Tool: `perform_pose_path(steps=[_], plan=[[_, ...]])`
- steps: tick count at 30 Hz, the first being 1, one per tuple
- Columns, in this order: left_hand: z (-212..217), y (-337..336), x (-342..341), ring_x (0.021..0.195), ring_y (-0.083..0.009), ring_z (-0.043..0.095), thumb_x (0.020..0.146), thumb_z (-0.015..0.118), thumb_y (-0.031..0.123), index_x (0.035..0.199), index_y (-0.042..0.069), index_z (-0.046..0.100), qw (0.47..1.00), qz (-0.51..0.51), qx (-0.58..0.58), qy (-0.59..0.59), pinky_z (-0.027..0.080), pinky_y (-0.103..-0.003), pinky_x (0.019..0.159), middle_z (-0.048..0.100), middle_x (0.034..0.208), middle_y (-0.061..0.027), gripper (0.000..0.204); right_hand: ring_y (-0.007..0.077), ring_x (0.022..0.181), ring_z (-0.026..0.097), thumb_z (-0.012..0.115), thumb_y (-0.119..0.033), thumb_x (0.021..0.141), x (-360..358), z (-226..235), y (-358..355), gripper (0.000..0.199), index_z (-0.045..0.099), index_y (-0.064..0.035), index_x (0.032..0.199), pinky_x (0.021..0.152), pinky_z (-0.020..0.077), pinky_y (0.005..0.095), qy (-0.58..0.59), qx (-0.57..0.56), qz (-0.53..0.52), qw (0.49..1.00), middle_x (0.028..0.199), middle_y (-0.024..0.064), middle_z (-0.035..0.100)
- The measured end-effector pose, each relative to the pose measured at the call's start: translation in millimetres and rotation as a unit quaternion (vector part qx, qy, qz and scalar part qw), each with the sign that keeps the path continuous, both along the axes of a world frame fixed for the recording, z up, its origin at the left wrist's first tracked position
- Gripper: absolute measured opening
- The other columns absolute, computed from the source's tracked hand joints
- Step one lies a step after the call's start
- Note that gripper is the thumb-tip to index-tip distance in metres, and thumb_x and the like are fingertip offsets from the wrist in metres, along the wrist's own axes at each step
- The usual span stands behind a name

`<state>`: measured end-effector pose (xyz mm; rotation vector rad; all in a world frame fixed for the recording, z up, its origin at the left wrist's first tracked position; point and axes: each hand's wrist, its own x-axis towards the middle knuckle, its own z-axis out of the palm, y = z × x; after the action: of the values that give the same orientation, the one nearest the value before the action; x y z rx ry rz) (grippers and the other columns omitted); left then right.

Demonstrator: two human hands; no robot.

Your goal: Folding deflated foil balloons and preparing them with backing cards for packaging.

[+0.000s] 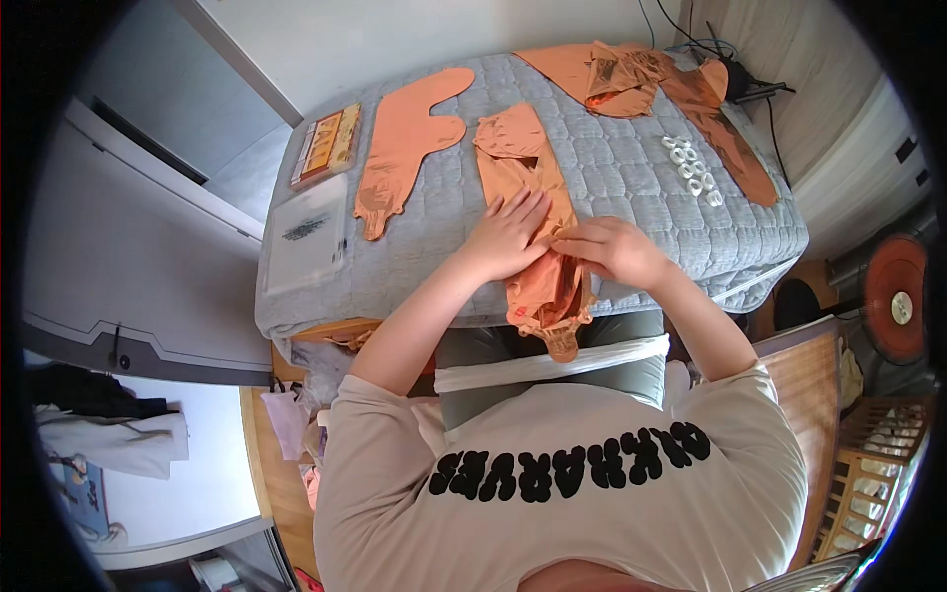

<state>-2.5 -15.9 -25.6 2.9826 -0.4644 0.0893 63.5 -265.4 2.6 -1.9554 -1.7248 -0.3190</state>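
A copper-coloured foil balloon [523, 178], flat and folded over at its far end, lies lengthwise in front of me, its narrow near end hanging past the bed's edge. My left hand [505, 237] rests on it, palm down with the fingers spread. From the right, my right hand [617, 252] pinches the foil at the balloon's right edge, close to the left fingertips; the exact grip is partly hidden. Another flat foil balloon [400, 138] lies to the left. At the far right is more crumpled copper foil [621, 79].
A grey quilted bed [444, 266] bears everything. On its left are a flat printed packet [326, 146] and a clear plastic case [330, 202] with small dark bits. Several whitish rings [681, 158] sit at right. A white band [552, 370] crosses my lap; a round orange fan [898, 301] stands right.
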Motion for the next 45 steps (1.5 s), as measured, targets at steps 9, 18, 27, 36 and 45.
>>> perform_pose_path(steps=[9,18,27,36,45], plan=[[11,15,0,0.158,-0.0242,0.013,0.108,0.033,0.053,0.162,0.000,0.020,0.805,-0.016,-0.590,0.069,0.011,-0.043,0.128,0.021,0.170,-0.0144,0.077,0.0240,0.113,0.066,0.077,-0.009,0.069,-8,-20,-10,0.043,0.076,-0.0143,0.112,0.092,0.0546,0.0385,-0.057,0.022,0.014,0.998,0.122,0.0002,0.072],[29,19,-81,0.154,-0.0318,0.029,0.053,0.091,0.062,0.160,0.003,0.030,0.978,-0.164,-0.129,0.005,0.024,-0.050,0.125,0.029,0.166,-0.0182,0.136,0.0236,0.111,0.067,0.078,-0.010,0.069,-14,-24,-13,0.039,0.077,-0.0137,0.108,0.093,0.0541,0.0392,-0.009,0.054,-0.012,0.998,0.117,-0.0012,0.074],[8,5,-72,0.138,-0.0318,0.052,0.087,0.066,0.003,0.145,0.004,0.054,0.977,-0.157,-0.124,-0.075,0.044,-0.046,0.114,0.056,0.148,-0.0146,0.059,0.0258,0.106,0.069,0.080,-0.008,0.072,-20,-22,-12,0.035,0.076,-0.0111,0.106,0.088,0.0548,0.0414,0.000,0.074,-0.017,0.997,0.114,0.0035,0.074],[11,3,-71,0.137,-0.0318,0.053,0.085,0.066,0.002,0.143,0.003,0.055,0.976,-0.166,-0.103,-0.091,0.045,-0.044,0.113,0.056,0.147,-0.0148,0.059,0.0310,0.109,0.070,0.079,-0.001,0.070,-9,-36,-19,0.039,0.075,-0.0089,0.107,0.091,0.0569,0.0431,0.076,0.087,0.023,0.993,0.112,0.0095,0.073],[10,3,-70,0.136,-0.0316,0.053,0.088,0.064,0.008,0.142,0.004,0.054,0.978,-0.168,-0.068,-0.102,0.045,-0.044,0.113,0.056,0.146,-0.0160,0.056,0.0293,0.111,0.069,0.076,-0.007,0.071,-24,-21,-8,0.041,0.074,-0.0095,0.112,0.093,0.0570,0.0396,-0.043,0.089,0.055,0.994,0.115,0.0068,0.073]])
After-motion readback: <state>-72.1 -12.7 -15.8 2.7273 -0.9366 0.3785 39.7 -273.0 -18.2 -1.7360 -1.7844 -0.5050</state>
